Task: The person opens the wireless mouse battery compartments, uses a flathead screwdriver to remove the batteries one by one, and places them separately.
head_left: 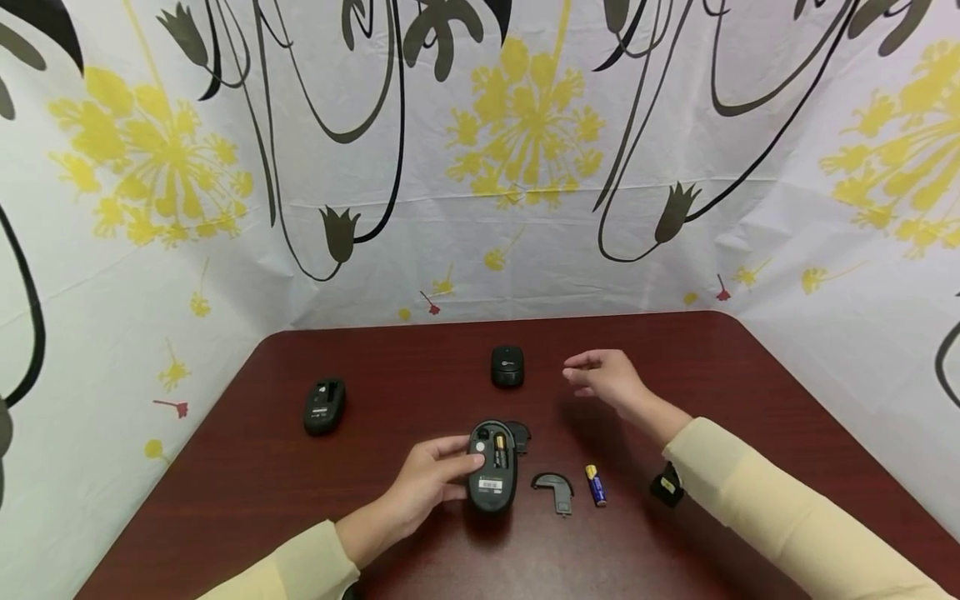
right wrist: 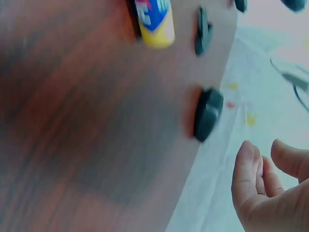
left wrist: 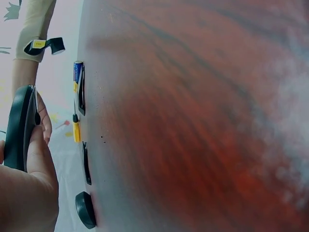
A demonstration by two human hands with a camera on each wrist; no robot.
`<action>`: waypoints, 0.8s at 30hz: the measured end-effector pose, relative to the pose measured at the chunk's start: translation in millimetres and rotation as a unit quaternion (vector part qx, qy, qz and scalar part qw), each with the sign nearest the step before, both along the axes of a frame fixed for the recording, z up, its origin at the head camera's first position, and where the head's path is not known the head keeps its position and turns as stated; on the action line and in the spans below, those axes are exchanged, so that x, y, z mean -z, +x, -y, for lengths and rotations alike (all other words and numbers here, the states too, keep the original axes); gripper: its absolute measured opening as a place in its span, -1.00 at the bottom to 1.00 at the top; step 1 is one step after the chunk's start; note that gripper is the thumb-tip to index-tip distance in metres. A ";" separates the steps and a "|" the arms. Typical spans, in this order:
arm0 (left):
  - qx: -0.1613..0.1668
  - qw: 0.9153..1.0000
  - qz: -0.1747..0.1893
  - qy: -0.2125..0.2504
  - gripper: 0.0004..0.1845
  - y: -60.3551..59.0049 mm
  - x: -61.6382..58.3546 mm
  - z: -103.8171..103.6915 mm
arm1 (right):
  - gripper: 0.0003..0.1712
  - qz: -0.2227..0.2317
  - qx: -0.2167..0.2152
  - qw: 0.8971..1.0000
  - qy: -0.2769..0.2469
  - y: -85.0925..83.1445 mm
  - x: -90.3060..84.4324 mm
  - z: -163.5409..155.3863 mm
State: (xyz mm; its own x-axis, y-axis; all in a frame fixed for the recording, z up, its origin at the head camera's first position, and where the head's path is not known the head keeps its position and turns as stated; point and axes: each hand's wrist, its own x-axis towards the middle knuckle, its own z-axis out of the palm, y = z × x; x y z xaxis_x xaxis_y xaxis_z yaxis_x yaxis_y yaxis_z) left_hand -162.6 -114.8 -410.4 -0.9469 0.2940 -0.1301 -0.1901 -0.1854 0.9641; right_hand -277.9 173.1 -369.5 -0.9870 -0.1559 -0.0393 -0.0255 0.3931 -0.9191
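Observation:
My left hand (head_left: pixel 431 483) grips a black computer mouse (head_left: pixel 492 496) upside down, thumb on its underside. The battery bay of that mouse is uncovered, and a gold-and-black battery (head_left: pixel 500 450) shows inside it. My right hand (head_left: pixel 606 379) is over the table's right side, fingers loosely bent with nothing between them. Nearest to it is a small black mouse-like device (head_left: pixel 507 367). A grey curved battery cover (head_left: pixel 555 483) lies right of the held mouse, beside a blue-and-yellow battery (head_left: pixel 596 486). Another dark cover (head_left: pixel 519 435) is partly hidden behind the held mouse.
A second black mouse (head_left: pixel 325 407) lies upside down at the left, with an open slot in its underside. The dark red table (head_left: pixel 420 358) ends at a white patterned cloth (head_left: pixel 450 233) behind. A black strap (head_left: pixel 667 485) is at the right wrist.

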 end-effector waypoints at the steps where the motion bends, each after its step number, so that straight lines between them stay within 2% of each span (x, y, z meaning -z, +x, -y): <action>1: 0.000 1.000 0.000 0.000 -0.44 -0.1 -0.1 0.0 | -0.62 0.004 0.007 1.000 -0.003 -2.2 -1.3 -4.5; 9: 0.000 1.000 -0.001 0.000 -0.44 -0.2 -0.4 0.0 | -0.52 0.035 0.028 0.999 -0.018 -21.6 -3.2 -38.7; 17: 0.001 1.000 -0.003 0.000 -0.45 -0.4 -0.7 -0.2 | -0.45 0.071 0.049 0.996 -0.029 -41.4 5.9 -67.5; 24: 0.003 1.000 -0.002 -0.002 -0.45 -0.3 -0.6 0.3 | -0.46 0.075 0.075 0.994 -0.029 -54.4 16.9 -86.0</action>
